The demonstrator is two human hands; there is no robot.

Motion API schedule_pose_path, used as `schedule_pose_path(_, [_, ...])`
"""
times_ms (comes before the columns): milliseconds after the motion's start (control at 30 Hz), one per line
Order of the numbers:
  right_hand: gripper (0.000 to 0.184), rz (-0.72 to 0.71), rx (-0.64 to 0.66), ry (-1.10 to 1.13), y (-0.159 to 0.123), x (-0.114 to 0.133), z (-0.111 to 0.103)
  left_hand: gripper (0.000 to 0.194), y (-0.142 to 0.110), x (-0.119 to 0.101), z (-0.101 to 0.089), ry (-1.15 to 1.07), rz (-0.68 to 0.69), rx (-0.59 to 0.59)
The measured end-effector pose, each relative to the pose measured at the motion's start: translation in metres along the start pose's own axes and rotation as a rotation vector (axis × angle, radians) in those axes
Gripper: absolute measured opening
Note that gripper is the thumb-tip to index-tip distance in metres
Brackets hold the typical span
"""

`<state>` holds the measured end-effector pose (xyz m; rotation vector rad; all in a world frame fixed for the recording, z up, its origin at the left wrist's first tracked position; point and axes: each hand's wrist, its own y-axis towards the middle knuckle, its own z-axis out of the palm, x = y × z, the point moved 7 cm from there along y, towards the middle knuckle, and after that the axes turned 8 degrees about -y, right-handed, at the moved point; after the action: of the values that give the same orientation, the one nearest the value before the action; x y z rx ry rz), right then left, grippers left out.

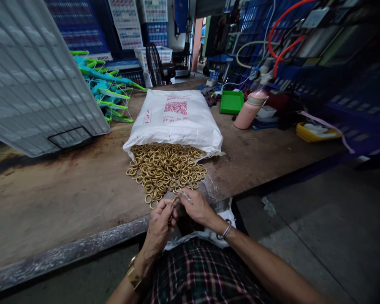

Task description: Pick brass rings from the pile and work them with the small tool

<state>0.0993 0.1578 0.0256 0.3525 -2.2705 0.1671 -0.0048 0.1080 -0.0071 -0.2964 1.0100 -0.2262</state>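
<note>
Just past the table's front edge, my hands are close together in front of the pile of brass-coloured rings (pixel 167 166). My left hand (pixel 161 221) is closed, pinching a brass-coloured ring (pixel 174 200) between thumb and fingers. Closed as well, my right hand (pixel 198 207) grips a slim, pale metallic tool (pixel 186 195) whose exact kind I cannot make out. Its tip is close to the ring; whether they touch is too small to tell. The rings spill from the open mouth of a white woven sack (pixel 177 122) lying on the table.
A white plastic crate (pixel 50 84) stands tilted on the table (pixel 82 190) at left, beside turquoise and green plastic pieces (pixel 110 90). Toward the right are a green tray (pixel 232 102), a pink bottle (pixel 249 112) and a yellow tray (pixel 316 133). An open white bag (pixel 231 215) hangs below my hands.
</note>
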Motion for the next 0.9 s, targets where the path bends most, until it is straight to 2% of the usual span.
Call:
schedule_pose_path(100, [0.014, -0.144, 0.041, -0.218, -0.007, 0.005, 0.005, 0.027, 0.002, -0.001, -0.003, 0.036, 0.022, -0.017])
schedule_pose_path(200, [0.018, -0.198, 0.089, -0.316, -0.012, 0.007, 0.011, 0.028, 0.004, -0.002, -0.003, 0.082, 0.052, -0.007])
schedule_pose_path(400, [0.022, -0.170, 0.120, -0.454, -0.012, 0.009, 0.013, 0.030, 0.004, -0.001, -0.006, 0.113, 0.064, -0.010])
schedule_pose_path(633, [0.023, -0.136, 0.132, -0.500, -0.012, 0.006, 0.015, 0.033, 0.004, -0.003, -0.008, 0.222, 0.091, -0.034])
schedule_pose_path(767, [0.023, -0.172, 0.180, -0.459, -0.013, -0.001, 0.018, 0.034, -0.005, -0.008, -0.001, 0.284, 0.155, 0.042])
schedule_pose_path(833, [0.021, -0.184, 0.181, -0.425, -0.013, -0.004, 0.018, 0.033, -0.011, -0.007, 0.008, 0.278, 0.143, 0.117])
schedule_pose_path(900, [0.018, -0.178, 0.131, -0.417, -0.010, -0.006, 0.014, 0.033, -0.014, -0.003, 0.015, 0.218, 0.090, 0.159])
